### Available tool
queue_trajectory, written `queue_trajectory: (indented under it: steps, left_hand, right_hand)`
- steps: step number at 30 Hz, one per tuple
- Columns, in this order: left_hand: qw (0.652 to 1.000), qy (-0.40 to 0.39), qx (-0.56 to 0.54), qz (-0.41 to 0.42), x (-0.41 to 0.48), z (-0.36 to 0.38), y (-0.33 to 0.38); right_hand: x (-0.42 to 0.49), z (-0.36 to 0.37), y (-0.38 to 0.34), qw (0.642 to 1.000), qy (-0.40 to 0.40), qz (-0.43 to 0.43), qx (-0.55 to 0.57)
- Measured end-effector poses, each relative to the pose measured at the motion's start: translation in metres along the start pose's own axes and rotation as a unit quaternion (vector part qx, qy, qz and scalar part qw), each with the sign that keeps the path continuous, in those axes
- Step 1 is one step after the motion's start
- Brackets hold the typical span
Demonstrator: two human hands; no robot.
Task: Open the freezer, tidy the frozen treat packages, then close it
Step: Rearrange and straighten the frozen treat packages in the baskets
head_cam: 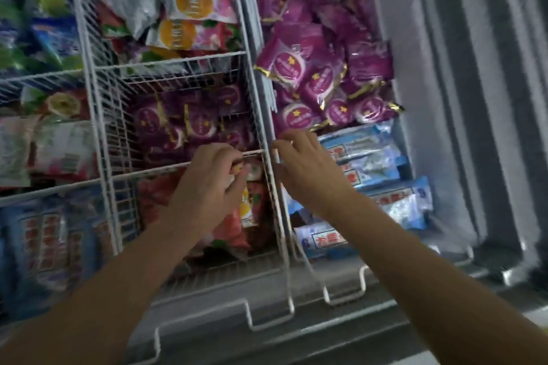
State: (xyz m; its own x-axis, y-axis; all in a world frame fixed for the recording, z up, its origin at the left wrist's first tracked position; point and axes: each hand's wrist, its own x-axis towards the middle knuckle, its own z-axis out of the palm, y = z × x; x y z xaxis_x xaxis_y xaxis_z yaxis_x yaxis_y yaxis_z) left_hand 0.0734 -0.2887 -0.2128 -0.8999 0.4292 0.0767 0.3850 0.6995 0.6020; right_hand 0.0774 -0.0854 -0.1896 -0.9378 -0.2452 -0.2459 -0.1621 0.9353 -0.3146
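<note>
Freezer [415, 92]: left hand [207, 184] grips red package [250, 210]; right hand [308, 169], basket wire [256, 98].

We see everything through one wide-angle camera worn on the head, tipped steeply down and forward into the open freezer [415, 157]. It sits close, so the wire basket [112, 157] fills most of the frame. Both forearms enter from the bottom edge, and the left hand [207, 181] and right hand [305, 169] meet near the centre. The view is rolled, so the freezer's front rim slants across the bottom, and the edges are blurred.
</note>
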Motion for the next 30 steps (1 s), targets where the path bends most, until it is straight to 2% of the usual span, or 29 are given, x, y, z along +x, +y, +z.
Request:
queue_trajectory:
  steps: [2, 6, 8, 12, 16, 20, 23, 27, 30]
  left_hand:
    - [0.999, -0.03, -0.012, 0.038, 0.023, 0.025, 0.027]
    - [0.973, -0.223, 0.005, 0.058, 0.048, 0.076, 0.064]
    - [0.957, -0.284, 0.032, 0.041, 0.049, 0.092, 0.073]
    - [0.959, -0.262, 0.09, 0.054, 0.042, 0.096, 0.083]
    - [0.96, -0.243, 0.125, 0.062, 0.036, 0.086, 0.096]
    - [0.972, -0.186, 0.134, 0.05, 0.035, 0.049, 0.097]
    - [0.974, -0.177, 0.136, 0.038, 0.018, 0.01, 0.077]
    - [0.974, -0.166, 0.146, -0.046, -0.031, -0.05, 0.027]
    - [0.969, -0.118, 0.114, -0.185, -0.078, -0.097, -0.017]
  right_hand:
    - [-0.006, -0.014, 0.042, 0.999, -0.014, 0.036, -0.031]
    - [-0.007, -0.023, 0.096, 0.992, -0.096, 0.028, -0.072]
    - [-0.001, -0.02, 0.103, 0.987, -0.128, 0.01, -0.101]
    - [0.014, -0.017, 0.105, 0.981, -0.148, -0.002, -0.126]
    - [0.02, -0.028, 0.106, 0.981, -0.162, 0.012, -0.103]
    - [0.018, -0.041, 0.107, 0.989, -0.107, 0.027, -0.103]
    - [0.026, -0.049, 0.09, 0.989, -0.104, 0.014, -0.108]
    - [0.05, -0.059, 0.048, 0.972, -0.086, -0.031, -0.216]
    - [0.068, -0.076, 0.031, 0.944, -0.14, -0.052, -0.295]
